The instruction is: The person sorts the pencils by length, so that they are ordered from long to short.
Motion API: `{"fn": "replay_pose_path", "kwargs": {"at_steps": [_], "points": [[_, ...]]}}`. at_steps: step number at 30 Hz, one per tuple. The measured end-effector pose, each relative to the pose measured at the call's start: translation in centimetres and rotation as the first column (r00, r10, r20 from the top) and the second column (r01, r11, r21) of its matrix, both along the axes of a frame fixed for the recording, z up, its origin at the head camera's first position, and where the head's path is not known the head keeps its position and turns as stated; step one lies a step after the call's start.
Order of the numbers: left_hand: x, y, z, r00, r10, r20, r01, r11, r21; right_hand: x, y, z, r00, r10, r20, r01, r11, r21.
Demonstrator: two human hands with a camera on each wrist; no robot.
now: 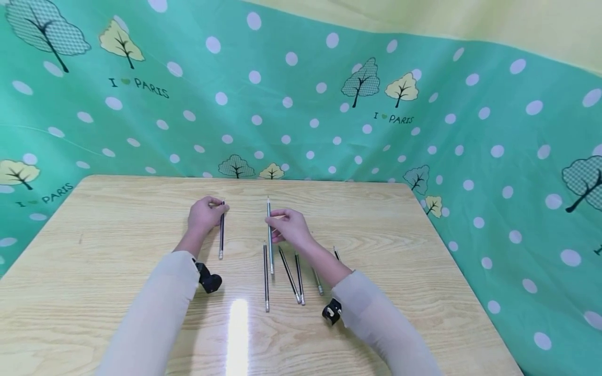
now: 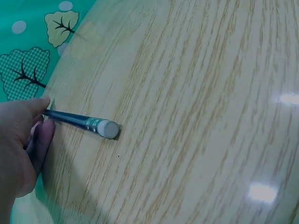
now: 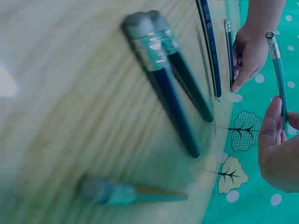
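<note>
My left hand (image 1: 205,213) pinches a dark pencil (image 1: 222,237) near its far end, at the left of the group. In the left wrist view that pencil's white eraser (image 2: 110,129) points away from the hand, close to the wood. My right hand (image 1: 291,228) holds a light blue-green pencil (image 1: 270,256) between thumb and fingers, its tip pointing away. The right wrist view shows this blue-green pencil (image 3: 280,74) raised off the table, eraser end up. A dark pencil (image 1: 266,279) lies just beside it.
On the wooden table (image 1: 117,230), two dark pencils (image 1: 288,274) lie with eraser ends close together. A greenish pencil (image 1: 317,282) and a partly hidden dark pencil (image 1: 336,254) lie by the right forearm. A green dotted cloth (image 1: 263,104) hangs behind and to the right.
</note>
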State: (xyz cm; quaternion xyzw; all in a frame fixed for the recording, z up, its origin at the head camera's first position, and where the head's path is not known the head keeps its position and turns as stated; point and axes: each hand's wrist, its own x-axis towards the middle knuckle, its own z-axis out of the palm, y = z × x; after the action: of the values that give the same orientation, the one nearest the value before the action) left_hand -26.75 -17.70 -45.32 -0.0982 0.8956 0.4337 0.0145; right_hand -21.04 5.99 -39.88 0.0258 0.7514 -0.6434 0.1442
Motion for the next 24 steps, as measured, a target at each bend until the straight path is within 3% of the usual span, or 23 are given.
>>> {"fn": "replay_pose_path", "kwargs": {"at_steps": [12, 24], "points": [[0.4, -0.5, -0.2, 1.000, -0.004, 0.009, 0.004, 0.998, 0.067, -1.1, -4.0, 0.4, 1.000, 0.015, 0.014, -0.016, 1.000, 0.022], [0.1, -0.2, -0.3, 1.000, 0.005, 0.027, -0.008, 0.996, 0.092, -2.5, -7.2, -0.9, 0.999, -0.033, 0.039, 0.031, 0.998, 0.050]]}}
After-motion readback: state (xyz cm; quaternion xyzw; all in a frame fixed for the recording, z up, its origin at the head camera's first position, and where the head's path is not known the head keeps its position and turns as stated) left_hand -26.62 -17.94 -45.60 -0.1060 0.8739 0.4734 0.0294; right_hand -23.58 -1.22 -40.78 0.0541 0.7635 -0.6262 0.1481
